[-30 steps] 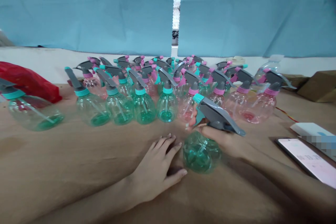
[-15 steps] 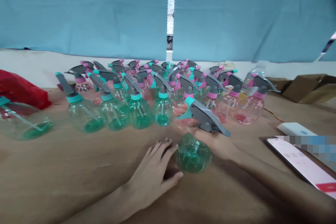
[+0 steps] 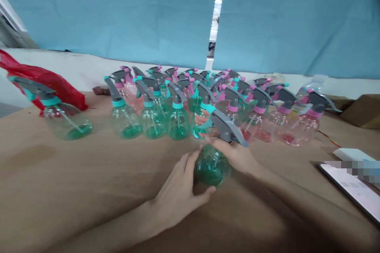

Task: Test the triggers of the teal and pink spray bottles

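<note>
A green spray bottle (image 3: 212,170) was in front of the person, between the two hands and over the brown tabletop (image 3: 97,182); whether its base touched the surface could not be told. Its grey spray head (image 3: 227,125) pointed its turquoise nozzle (image 3: 208,107) away and to the left. The right hand (image 3: 237,156) was wrapped around the neck of the green spray bottle, with its fingers (image 3: 202,119) up by the turquoise trigger (image 3: 208,123); whether they squeezed it could not be made out. The left hand (image 3: 181,189) was just left of the green spray bottle and nearer the person, curved about its lower side, the thumb spread well away from the other fingers; contact was hard to tell.

Behind the green spray bottle stood rows of other spray bottles: at the front, green ones (image 3: 178,124) to its left and pink ones (image 3: 301,129) to its right. Farther to its left, a lone green bottle (image 3: 67,120) stood in front of a red plastic bag (image 3: 65,81). Well to its right lay a phone (image 3: 350,191) beside a white box (image 3: 354,153), and farther back on that side were a clear bottle (image 3: 314,84) and a brown cardboard box (image 3: 363,110)
</note>
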Tool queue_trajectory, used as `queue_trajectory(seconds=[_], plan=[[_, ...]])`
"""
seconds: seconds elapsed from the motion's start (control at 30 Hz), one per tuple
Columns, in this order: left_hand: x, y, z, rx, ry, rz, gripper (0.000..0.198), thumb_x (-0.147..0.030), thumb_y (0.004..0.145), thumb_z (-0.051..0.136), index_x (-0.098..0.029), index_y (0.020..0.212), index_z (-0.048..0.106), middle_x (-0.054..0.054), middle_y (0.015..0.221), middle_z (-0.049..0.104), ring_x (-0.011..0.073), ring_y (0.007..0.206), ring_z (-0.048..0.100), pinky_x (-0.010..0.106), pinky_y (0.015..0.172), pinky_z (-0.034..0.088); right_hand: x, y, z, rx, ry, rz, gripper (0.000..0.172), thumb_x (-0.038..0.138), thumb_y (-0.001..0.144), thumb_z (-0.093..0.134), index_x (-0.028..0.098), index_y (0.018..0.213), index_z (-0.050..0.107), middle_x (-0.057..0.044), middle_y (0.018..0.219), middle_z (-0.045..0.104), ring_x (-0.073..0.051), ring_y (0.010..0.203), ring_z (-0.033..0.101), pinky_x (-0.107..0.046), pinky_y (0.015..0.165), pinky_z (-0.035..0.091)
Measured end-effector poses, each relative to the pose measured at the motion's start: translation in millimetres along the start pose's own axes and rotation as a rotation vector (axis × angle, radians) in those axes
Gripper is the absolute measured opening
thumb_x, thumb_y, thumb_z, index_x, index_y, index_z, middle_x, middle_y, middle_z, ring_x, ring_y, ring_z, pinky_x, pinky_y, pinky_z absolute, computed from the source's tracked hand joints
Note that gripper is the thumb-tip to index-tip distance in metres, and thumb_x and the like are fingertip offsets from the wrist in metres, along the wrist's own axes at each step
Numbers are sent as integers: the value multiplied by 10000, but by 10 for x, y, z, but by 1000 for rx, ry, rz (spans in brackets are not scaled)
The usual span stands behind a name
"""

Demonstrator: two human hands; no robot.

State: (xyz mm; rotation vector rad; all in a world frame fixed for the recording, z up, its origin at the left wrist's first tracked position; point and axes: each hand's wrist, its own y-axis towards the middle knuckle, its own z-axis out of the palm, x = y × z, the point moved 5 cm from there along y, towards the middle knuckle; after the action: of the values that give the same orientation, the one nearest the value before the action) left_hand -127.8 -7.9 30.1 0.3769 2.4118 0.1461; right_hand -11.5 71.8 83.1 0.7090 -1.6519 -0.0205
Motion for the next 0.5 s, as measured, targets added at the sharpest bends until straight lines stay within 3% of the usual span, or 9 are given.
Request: queue_trajectory(seconds=[0.17,0.5], plan=[[162,-251,-289,-50,45,-64,778,-424,815,619,-206,1419,180,166,1333,442,340,1245,430,545,997,379,128,117,543,131,232,-91,536,229,786,592,314,1291,432,-29,1329,552,-211,1144,578,-424,983,466],[644,-875,-926,-305,80,-226,729,-557,792,605,-249,1368,280,109,1288,507,319,1190,495,503,944,443,361,355,1650,288,249,-199,561,360,809,609,344,1313,362,-17,1409,463,-212,1252,482,-432,1033,433]])
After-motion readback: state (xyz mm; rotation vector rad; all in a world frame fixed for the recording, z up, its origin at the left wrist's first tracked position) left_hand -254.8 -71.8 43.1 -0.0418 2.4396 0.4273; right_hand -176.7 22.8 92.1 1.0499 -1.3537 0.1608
